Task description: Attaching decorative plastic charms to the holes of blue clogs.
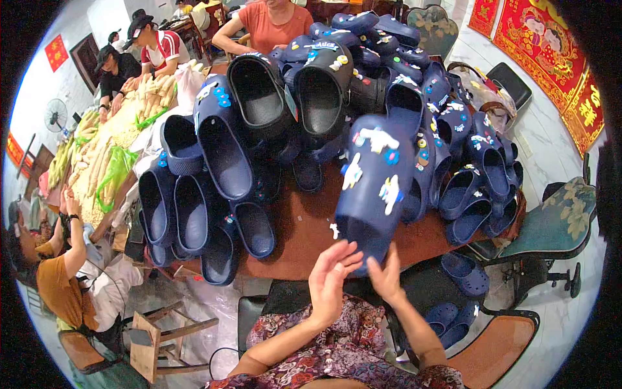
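Note:
A navy blue clog [372,188] with white and blue charms on its upper stands tilted over the near table edge, toe away from me. My right hand [387,277] grips it at the heel end, a little smeared by motion. Beside the heel, my left hand [332,280] is open, palm turned toward the clog, fingers partly curled and holding nothing. Just above its fingertips is a small white charm [334,231]; whether it rests on the table I cannot tell. Two black clogs [322,97] lean on the pile beyond.
Blue clogs [223,155] are heaped across the brown-covered table [304,227]. More clogs [465,273] lie below the table at right, by a chair [499,350]. A wooden stool [162,343] stands at left. Several people work around; one in orange [275,29] is across the table.

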A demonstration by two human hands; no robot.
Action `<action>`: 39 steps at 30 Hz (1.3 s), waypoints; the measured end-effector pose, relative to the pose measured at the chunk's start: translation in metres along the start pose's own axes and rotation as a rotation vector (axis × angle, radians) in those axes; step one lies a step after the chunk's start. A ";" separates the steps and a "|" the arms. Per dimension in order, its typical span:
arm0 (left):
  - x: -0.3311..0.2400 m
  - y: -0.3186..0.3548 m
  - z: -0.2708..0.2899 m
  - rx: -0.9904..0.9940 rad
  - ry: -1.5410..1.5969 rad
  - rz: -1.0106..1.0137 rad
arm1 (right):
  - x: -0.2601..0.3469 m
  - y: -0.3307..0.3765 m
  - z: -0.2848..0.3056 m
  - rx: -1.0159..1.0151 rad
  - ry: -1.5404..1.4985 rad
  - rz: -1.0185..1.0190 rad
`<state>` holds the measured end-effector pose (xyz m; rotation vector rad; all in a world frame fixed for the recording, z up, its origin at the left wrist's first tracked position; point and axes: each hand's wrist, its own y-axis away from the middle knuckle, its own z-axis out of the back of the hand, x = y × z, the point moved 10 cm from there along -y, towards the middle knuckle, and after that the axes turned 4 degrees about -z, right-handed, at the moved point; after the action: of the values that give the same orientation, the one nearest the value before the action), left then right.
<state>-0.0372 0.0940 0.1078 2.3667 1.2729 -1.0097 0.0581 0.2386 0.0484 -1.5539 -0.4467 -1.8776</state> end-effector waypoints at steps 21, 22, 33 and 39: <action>0.062 -0.039 0.092 0.346 -1.455 -0.638 | 0.103 -0.313 0.042 -0.025 -0.574 -0.163; 0.058 -0.036 0.092 0.301 -1.487 -0.675 | 0.111 -0.314 0.038 -0.033 -0.617 -0.113; 0.071 -0.035 0.086 0.376 -1.607 -0.658 | 0.083 -0.324 0.047 -0.390 -0.440 -0.017; 0.073 -0.032 0.090 0.386 -1.613 -0.663 | 0.115 -0.222 0.069 -0.455 -0.127 0.501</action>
<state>-0.0767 0.1107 -0.0040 0.4660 1.0260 -2.5957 -0.0496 0.4137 0.2072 -1.8669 0.3243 -1.5503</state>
